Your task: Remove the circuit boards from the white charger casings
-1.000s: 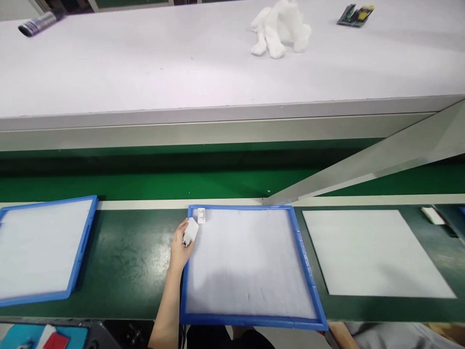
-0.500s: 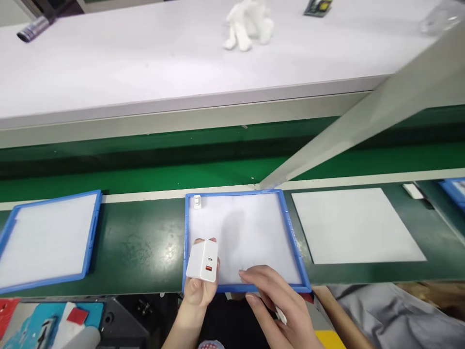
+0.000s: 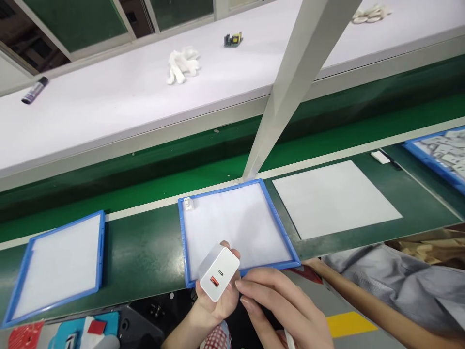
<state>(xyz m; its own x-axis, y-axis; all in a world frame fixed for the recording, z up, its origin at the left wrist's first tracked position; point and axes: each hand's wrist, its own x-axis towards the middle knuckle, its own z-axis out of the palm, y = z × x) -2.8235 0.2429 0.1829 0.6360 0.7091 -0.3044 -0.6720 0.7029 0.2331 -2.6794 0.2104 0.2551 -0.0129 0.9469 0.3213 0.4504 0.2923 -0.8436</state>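
Note:
A white charger block (image 3: 220, 273) with a red port and a small dark port faces me above the front edge of the middle blue-rimmed tray (image 3: 184, 242). My left hand (image 3: 218, 303) is closed around it from below and behind. Close on its right is my right hand (image 3: 281, 303), thumb and forefinger near the block. A thin white item (image 3: 289, 339), too hidden to name, is held against the palm of my right hand. One small white piece (image 3: 188, 203) sits in the tray's far left corner.
Another blue-rimmed tray (image 3: 101, 252) lies left, a white sheet (image 3: 337, 198) right. A slanting post (image 3: 283, 92) rises behind the middle tray. White gloves (image 3: 182, 64) and a circuit board (image 3: 233, 39) rest on the shelf. A person's arm (image 3: 370, 310) is at the lower right.
The view has swung and tilted. My left hand has turned the block so its port face shows more squarely, and my right hand is now closer to it.

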